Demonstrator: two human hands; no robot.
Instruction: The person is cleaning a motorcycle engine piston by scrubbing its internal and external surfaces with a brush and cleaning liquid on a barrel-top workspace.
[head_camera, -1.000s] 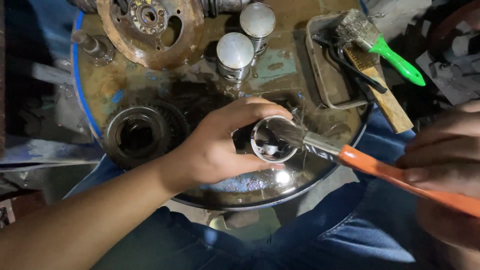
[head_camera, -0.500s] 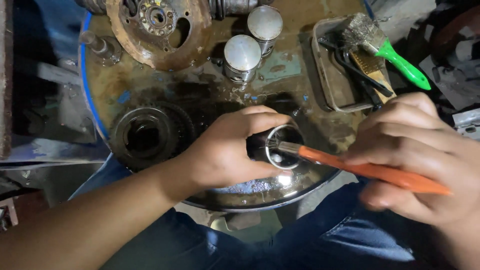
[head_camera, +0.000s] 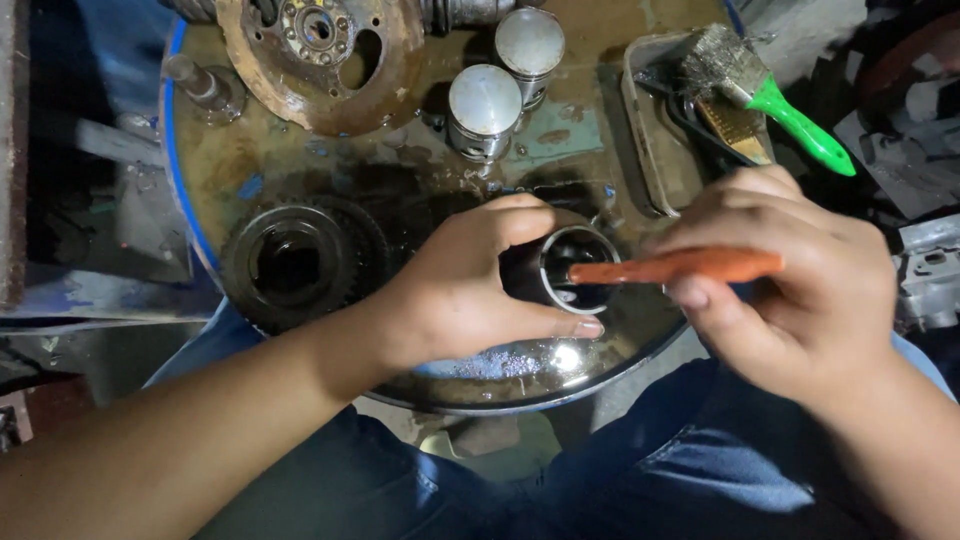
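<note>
Orange plastic marks the handle of a small brush (head_camera: 678, 266), pinched between the thumb and fingers of the right hand (head_camera: 790, 290); its working end reaches into the open mouth of a dark, hollow metal cylinder (head_camera: 572, 268), so the bristles are hidden inside. The left hand (head_camera: 470, 290) is wrapped round that cylinder, thumb along the lower side and fingers curled over the top, holding it with its opening turned up toward the camera. The two hands are close together, each closed on its own thing, just above the near edge of a round, oily, rust-brown drum top with a blue rim (head_camera: 240, 150). A shiny puddle of liquid (head_camera: 520, 360) lies on the drum just under the left hand.

On the drum to the left sits a dark toothed gear ring (head_camera: 295, 262), well apart from the cylinder. At the far edge lies a rusty round plate with holes (head_camera: 320, 60), and beside it a small metal shaft (head_camera: 200, 85). Two silver pistons with flat round crowns (head_camera: 485, 105) stand upright near the middle, touching or nearly so. To the right, a shallow rectangular metal tray (head_camera: 650, 130) holds a worn paintbrush with a green handle (head_camera: 770, 100), whose handle sticks out past the tray's rim. Blue denim covers the person's legs (head_camera: 700, 460) below the drum.
</note>
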